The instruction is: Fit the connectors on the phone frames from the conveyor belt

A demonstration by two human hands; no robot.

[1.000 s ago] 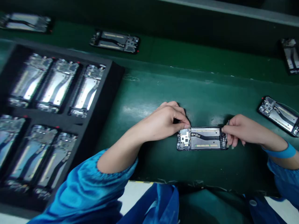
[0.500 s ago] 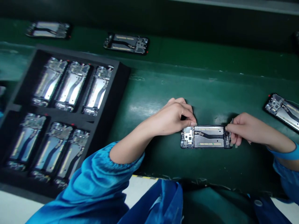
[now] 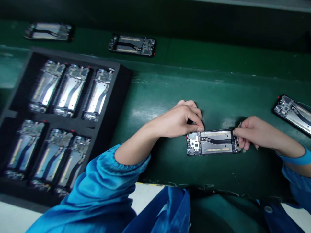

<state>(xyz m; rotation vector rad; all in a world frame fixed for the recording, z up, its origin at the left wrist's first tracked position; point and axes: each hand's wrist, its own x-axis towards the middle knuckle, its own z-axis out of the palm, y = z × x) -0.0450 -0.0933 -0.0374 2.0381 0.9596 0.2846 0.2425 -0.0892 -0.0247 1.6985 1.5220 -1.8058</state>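
Note:
An opened phone (image 3: 216, 147) lies flat before me, its circuit board at the left end and a black flex cable across its silver middle. My left hand (image 3: 186, 118) is closed in a pinch at the phone's upper left edge; what lies between the fingertips is too small to make out. From there a thin black wire (image 3: 218, 130) runs along the upper edge toward my right hand (image 3: 251, 132). The right fingers are closed around a thin, dark stick-like tool (image 3: 240, 124) at the phone's right end. Most of that tool is hidden by the fingers.
At left stands a black foam tray (image 3: 121, 76) with several opened phones in its compartments. Two more phones, one at the far left (image 3: 48, 31) and one mid-back (image 3: 132, 45), rest on the raised back strip. Another phone (image 3: 293, 111) lies at the right on the green bench (image 3: 155, 94).
Both hands stay at the same ends of the phone, with only slight finger shifts. The whole view has moved a little, so the tray appears further left.

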